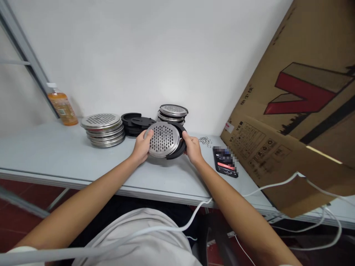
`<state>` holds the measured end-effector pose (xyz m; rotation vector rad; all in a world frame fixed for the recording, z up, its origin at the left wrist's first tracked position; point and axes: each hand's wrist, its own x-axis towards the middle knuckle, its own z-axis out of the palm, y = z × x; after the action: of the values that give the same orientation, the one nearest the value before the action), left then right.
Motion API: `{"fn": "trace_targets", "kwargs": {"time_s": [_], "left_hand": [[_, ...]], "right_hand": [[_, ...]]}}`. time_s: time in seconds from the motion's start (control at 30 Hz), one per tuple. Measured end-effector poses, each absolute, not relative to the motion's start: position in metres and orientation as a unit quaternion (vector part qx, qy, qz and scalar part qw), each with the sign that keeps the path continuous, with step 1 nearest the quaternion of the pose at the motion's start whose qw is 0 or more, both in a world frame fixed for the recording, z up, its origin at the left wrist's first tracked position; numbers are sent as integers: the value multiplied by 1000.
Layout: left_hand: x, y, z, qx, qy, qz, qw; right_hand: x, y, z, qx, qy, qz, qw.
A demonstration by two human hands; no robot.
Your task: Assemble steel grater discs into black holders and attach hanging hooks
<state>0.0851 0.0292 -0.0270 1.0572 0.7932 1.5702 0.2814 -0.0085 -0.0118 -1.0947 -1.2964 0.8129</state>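
Note:
Between my hands, a round perforated metal grater disc [163, 139] is held tilted above the tabletop. My left hand [142, 147] grips the disc's left edge, thumb on its face. A black C-shaped plastic holder [181, 145] lies against the disc's right side, partly behind it. My right hand [192, 147] is closed on that holder's outer edge. Behind my left hand sits a stack of black plastic parts [137, 123]. Left of it stands a pile of metal discs [102, 129]. Beyond the held disc is another stack of discs with black rims [173, 112].
A bottle of orange liquid [63, 105] stands at the back left. Small metal pieces [205, 141] lie scattered right of my right hand, near a phone [225, 162]. A large cardboard box [299, 122] leans at the right. A white cable [177, 228] crosses my lap.

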Motion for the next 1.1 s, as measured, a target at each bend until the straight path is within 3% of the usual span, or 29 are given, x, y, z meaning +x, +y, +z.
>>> {"fn": "trace_targets", "kwargs": {"time_s": [0.37,0.53,1.1], "left_hand": [[124,53,7,557,309,659,401],[123,53,2,583,312,664,349],[100,46,-5,617,289,662,312]], "right_hand": [[287,-6,-9,-495,-488,278,663],[287,-5,-11,-522,-487,277,643],[294,1,-21,-458,-641,328,521]]}}
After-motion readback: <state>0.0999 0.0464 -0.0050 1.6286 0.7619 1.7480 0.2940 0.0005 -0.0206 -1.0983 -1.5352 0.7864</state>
